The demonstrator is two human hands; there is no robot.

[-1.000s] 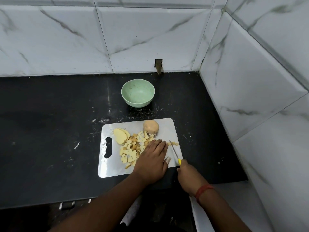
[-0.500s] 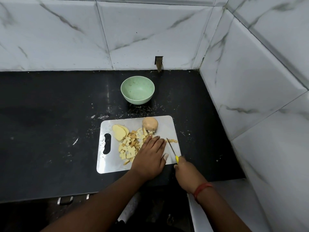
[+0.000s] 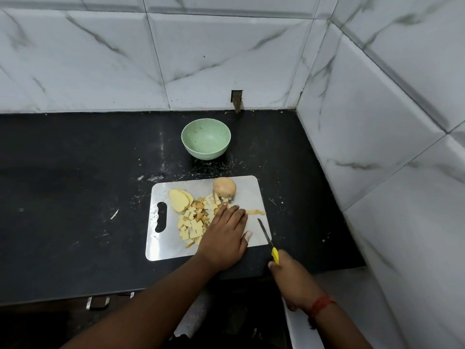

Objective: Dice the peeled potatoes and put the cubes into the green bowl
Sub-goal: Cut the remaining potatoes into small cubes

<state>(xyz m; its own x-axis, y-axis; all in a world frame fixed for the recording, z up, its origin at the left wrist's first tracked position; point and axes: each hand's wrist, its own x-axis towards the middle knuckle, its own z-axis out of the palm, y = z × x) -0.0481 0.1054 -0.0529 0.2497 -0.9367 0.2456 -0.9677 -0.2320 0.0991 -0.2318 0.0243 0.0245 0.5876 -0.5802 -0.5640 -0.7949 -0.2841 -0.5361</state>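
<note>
left hand (image 3: 224,238): fingers flat, pressed together on pale matte cubes (image 3: 192,221) | right hand (image 3: 289,278): fingers curled round yellow-handled knife (image 3: 267,236) | smooth round green bowl (image 3: 205,138) far, on black worktop (image 3: 75,197)

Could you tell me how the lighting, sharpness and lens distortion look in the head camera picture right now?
Head view: soft, even light, no hard glare; the green bowl casts a faint shadow on the black counter. Wide-angle bending curves the wall tiles and counter edge. The cutting board and potato cubes are fairly sharp; the left hand and the right hand holding the knife look slightly soft.
</note>
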